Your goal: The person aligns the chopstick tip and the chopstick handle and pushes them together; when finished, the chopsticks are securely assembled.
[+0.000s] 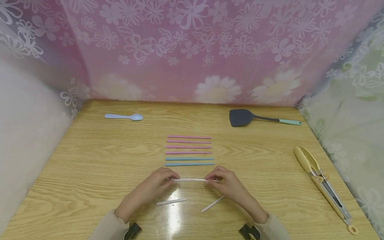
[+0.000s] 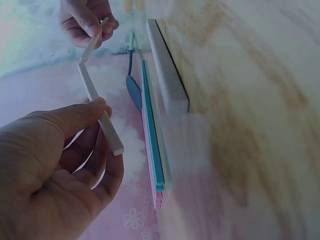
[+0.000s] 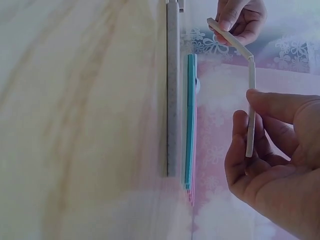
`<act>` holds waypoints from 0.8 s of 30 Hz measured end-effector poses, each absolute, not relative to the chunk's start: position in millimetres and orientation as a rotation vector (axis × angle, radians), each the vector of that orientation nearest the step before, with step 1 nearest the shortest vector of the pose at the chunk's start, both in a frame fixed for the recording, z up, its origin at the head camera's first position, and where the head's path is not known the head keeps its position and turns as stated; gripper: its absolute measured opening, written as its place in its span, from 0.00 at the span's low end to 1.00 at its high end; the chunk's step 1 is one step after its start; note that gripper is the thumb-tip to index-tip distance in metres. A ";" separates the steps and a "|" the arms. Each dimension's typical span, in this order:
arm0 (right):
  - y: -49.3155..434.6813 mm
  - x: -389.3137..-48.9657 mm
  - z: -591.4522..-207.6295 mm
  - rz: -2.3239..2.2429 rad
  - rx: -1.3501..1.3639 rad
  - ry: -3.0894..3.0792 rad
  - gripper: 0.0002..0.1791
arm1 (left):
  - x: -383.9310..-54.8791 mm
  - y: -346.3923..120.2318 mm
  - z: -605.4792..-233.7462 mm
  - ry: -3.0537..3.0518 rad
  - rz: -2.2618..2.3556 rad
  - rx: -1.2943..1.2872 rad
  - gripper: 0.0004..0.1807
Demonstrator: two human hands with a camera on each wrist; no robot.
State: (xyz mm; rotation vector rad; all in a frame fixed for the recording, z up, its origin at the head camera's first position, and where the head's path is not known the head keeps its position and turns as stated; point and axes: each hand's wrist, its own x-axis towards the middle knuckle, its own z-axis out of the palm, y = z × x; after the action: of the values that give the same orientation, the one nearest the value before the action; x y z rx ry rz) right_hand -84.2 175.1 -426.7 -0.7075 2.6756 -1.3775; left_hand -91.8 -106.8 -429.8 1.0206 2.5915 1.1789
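Between both hands is a pale chopstick (image 1: 191,179), bent at a break near its middle, the two halves meeting at an angle. The left hand (image 1: 162,181) pinches one half between thumb and fingers. Thumb and fingers of the right hand (image 1: 223,181) pinch the other half. In both wrist views, the chopstick (image 2: 90,82) is off the tabletop. Closer to the body lie two short pale stick pieces, the left piece (image 1: 171,201) below the left hand and the right piece (image 1: 212,204) by the right wrist.
Just beyond the hands lie two blue chopsticks (image 1: 189,164) and several pink chopsticks (image 1: 189,147) in parallel. A pale blue spoon (image 1: 136,117) is at back left, a dark spatula (image 1: 241,117) at back right. Tongs (image 1: 324,186) lie at the right. Flowered cloth (image 1: 192,50) hangs behind the table.
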 end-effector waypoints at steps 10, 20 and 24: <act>174.0 -85.6 -426.7 -1.404 -0.782 2.663 0.09 | -92.3 -104.9 -429.2 2.611 1.179 1.006 0.10; 171.4 -85.2 -427.3 -1.397 -0.756 2.654 0.07 | -90.9 -102.0 -428.1 2.545 1.255 0.984 0.12; 171.7 -85.9 -427.8 -1.396 -0.737 2.646 0.06 | -91.4 -100.8 -429.0 2.533 1.274 0.988 0.14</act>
State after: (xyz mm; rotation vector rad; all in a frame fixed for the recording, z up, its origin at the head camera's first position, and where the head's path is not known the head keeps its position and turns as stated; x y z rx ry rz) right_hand -85.9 171.7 -427.8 -0.7372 2.6462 -1.3959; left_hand -91.4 -100.8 -429.0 0.9885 2.5329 1.2736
